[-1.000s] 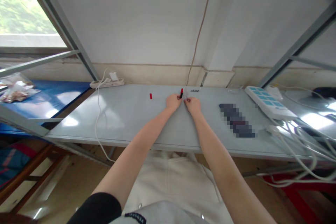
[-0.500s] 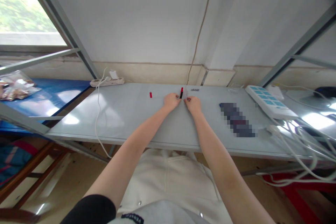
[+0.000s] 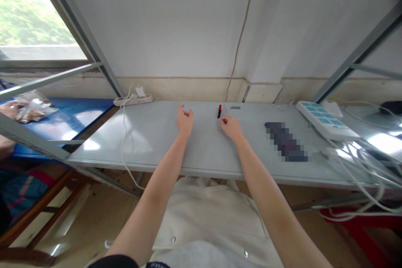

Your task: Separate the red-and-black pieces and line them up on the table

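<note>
A small red and black tube (image 3: pixel 219 111) lies on the grey table (image 3: pixel 201 155), just beyond the fingertips of my right hand (image 3: pixel 230 126). That hand's fingers are pinched together on something small and dark that I cannot make out. To the left, my left hand (image 3: pixel 185 122) is over the table with its fingers apart and nothing in them. The red cap is no longer visible; my left hand is where it would be. Several small dark pieces (image 3: pixel 235 107) lie in a row behind my right hand.
A pixelated dark object (image 3: pixel 286 142) lies right of my right arm. A white power strip (image 3: pixel 325 120) with cables is farther right; another strip (image 3: pixel 133 99) and its cable are at the left. Another person's hand (image 3: pixel 9 109) touches plastic bags (image 3: pixel 36 109) on the blue table.
My left hand has moved left, away from the red and black tube, and its fingers have opened. My right hand stays near the tube. Another person's hand has appeared at the far left.
</note>
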Demonstrator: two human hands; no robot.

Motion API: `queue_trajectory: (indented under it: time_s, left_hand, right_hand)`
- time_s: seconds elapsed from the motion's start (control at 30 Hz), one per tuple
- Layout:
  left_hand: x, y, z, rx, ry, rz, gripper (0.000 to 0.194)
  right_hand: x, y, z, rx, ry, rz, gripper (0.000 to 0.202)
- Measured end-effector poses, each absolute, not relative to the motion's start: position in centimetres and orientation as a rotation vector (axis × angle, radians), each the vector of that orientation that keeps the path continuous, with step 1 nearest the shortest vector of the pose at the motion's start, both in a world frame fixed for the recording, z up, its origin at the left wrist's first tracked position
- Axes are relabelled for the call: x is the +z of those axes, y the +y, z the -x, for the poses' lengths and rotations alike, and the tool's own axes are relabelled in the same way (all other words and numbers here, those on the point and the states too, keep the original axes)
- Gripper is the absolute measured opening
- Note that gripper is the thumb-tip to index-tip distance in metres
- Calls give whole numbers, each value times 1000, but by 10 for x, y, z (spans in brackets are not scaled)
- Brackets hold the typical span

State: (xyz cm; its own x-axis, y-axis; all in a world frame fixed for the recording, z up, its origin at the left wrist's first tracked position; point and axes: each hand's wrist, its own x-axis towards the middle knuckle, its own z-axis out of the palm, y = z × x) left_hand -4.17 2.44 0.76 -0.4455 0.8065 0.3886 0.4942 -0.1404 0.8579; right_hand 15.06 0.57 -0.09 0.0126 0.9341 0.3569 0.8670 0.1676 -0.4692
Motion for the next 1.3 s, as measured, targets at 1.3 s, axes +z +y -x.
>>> queue_trajectory:
  time_s: [1.3]
  left_hand:
    - [12, 11, 30, 998, 807, -1273, 44]
  right_hand:
    - [10, -9, -121, 401, -1733, 1357, 43]
